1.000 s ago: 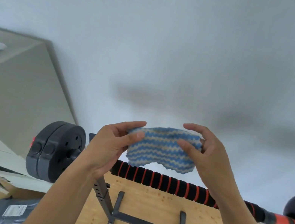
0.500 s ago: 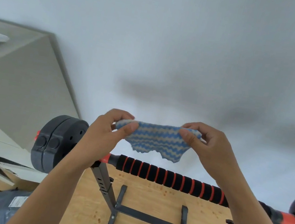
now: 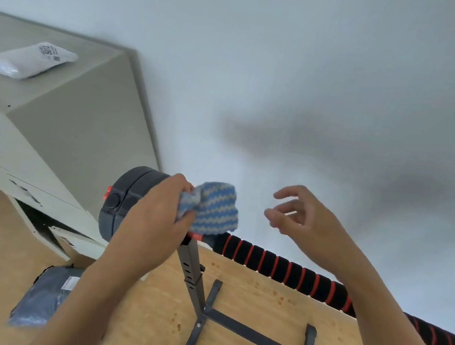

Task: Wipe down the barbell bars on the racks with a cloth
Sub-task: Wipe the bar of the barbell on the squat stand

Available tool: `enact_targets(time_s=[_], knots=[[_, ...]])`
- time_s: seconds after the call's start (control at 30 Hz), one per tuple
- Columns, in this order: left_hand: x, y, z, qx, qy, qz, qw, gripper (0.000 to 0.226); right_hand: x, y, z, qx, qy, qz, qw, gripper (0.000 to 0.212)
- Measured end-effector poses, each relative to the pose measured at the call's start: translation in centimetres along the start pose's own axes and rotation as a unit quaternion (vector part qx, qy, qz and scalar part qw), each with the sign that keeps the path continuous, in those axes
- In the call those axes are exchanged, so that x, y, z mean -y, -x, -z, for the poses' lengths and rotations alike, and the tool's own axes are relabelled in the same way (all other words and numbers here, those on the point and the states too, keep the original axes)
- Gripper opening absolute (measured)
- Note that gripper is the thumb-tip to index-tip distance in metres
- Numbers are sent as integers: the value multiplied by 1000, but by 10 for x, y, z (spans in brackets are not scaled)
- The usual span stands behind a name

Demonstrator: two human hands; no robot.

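Blue-striped cloth (image 3: 218, 210) in left hand (image 3: 151, 219), one barbell bar (image 3: 279, 265), two plates (image 3: 129, 194)

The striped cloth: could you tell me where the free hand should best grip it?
Probably the cloth by its loose right edge, from the right with the right hand: the left hand bunches its left end, leaving that flap free above the bar.

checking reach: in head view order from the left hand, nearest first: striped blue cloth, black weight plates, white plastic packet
1. striped blue cloth, gripped in the left hand.
2. black weight plates, just behind the hand.
3. white plastic packet, far left on grey cabinet.
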State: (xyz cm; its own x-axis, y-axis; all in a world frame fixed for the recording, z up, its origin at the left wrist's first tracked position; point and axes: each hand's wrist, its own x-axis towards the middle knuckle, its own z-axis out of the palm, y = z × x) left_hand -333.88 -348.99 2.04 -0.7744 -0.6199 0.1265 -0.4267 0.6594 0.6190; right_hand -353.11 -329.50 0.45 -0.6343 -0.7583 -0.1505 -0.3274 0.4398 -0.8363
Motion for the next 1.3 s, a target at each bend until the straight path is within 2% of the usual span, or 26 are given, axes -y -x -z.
enact_targets(time_s=[0.03, 0.1, 0.17, 0.23, 0.27, 0.37, 0.43, 0.47, 0.53, 0.57, 0.63, 0.7, 0.77, 0.8, 0.9, 1.0, 1.03, 1.07, 1.13, 1.17, 1.23, 1.27, 1.3], knots=[[2, 5, -8, 10, -72, -3, 997, 13, -9, 2, 1, 43, 68, -14, 997, 49], [3, 21, -33, 48, -136, 9, 990, 20, -27, 6, -3, 112, 181, -42, 976, 73], [5, 37, -63, 106, -197, -22, 974, 47, -36, 10, -13, 147, 238, -70, 958, 93], [4, 47, -88, 121, -245, -87, 958, 70, -40, 14, -27, 160, 273, -80, 945, 91], [1, 49, -93, 130, -233, -83, 960, 70, -42, 15, -34, 155, 304, -74, 937, 83], [-10, 36, -73, 81, -137, 9, 987, 56, -45, 15, -45, 99, 377, -54, 919, 62], [-9, 27, -48, 104, -88, 42, 990, 47, -48, 14, -45, 106, 373, -64, 919, 70], [-10, 24, -33, 97, -63, 37, 993, 36, -49, 15, -44, 107, 354, -59, 927, 79], [-15, 27, -8, 73, 32, 19, 997, 16, -46, 18, -44, 62, 234, 5, 970, 92], [-16, 28, -1, 79, 96, 16, 992, 15, -39, 21, -44, 28, 142, 52, 988, 91], [-21, 25, 8, 127, 177, 6, 976, 14, -22, 24, -47, 6, -3, 104, 995, 80], [-23, 19, 9, 155, 180, -5, 971, 10, -10, 23, -52, 34, -61, 122, 990, 53], [-18, 13, 6, 132, 152, -1, 980, 3, -4, 23, -57, 36, -76, 114, 990, 21], [-16, 13, 4, 108, 137, 2, 985, 3, -2, 23, -58, 32, -83, 96, 991, 15], [-14, 20, -6, 5, 85, 5, 996, 22, 0, 27, -62, -2, -131, 41, 991, 16], [-25, 38, -23, -16, 100, -8, 995, 27, 7, 31, -69, -16, -175, 11, 984, 16], [-30, 46, -29, -7, 115, -16, 993, 25, 10, 33, -73, 6, -216, -1, 976, 18], [-35, 54, -34, 5, 130, -28, 991, 21, 14, 35, -75, 38, -280, -17, 959, 29], [-36, 66, -41, 21, 105, -75, 991, 11, 16, 36, -79, 80, -410, -61, 906, 74], [-36, 71, -42, 33, 77, -104, 991, 16, 17, 38, -79, 86, -427, -59, 898, 78], [-32, 77, -44, 45, 81, -112, 989, 31, 18, 40, -78, 83, -365, -27, 927, 40], [-30, 79, -43, 22, 112, -90, 989, 29, 17, 40, -78, 72, -334, -22, 940, 21], [-26, 80, -41, -23, 133, -65, 989, 21, 17, 40, -77, 59, -321, -20, 945, 11]])
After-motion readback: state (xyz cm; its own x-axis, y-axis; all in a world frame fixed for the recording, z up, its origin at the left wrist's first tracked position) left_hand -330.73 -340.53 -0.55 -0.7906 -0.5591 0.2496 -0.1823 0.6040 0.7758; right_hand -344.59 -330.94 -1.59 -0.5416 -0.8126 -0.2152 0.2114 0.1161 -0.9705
